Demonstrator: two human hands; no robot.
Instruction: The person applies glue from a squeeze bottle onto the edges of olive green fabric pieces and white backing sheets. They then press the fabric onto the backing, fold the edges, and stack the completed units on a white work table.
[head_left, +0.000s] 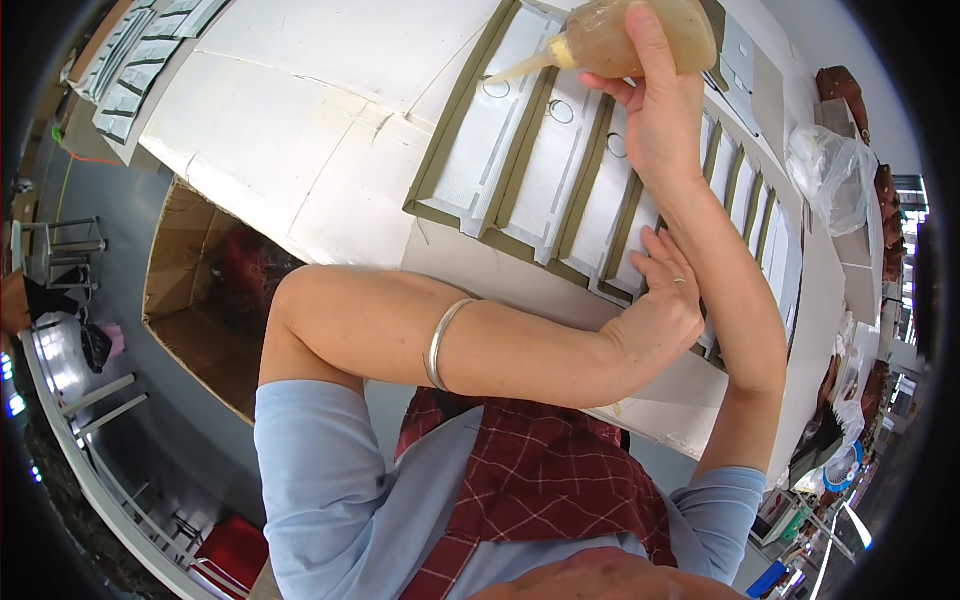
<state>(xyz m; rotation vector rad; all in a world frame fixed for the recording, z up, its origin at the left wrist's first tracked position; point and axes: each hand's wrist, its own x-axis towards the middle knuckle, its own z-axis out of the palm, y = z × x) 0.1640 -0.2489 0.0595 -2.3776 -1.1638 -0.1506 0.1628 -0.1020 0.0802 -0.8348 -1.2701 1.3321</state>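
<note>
My right hand (655, 110) grips a translucent squeeze bottle (640, 35) that holds a cloudy amber liquid. Its long yellowish nozzle (520, 68) points left, and the tip is over or against a white strip near a small dark circle (497, 88). Several white ribbed strips with olive-green borders (530, 200) lie side by side on the table, some bearing similar circles. Below the right forearm, my left hand (660, 295) rests at the near edge of these strips. Its fingers are bent loosely and slightly apart, with nothing seen in them.
A pale board (290, 130) covers the table on the left. Below it stands an open cardboard box (190, 290) with something dark red inside. Crumpled clear plastic (830, 165) lies at the right. More dark-edged strips (145, 75) are stacked at the far left.
</note>
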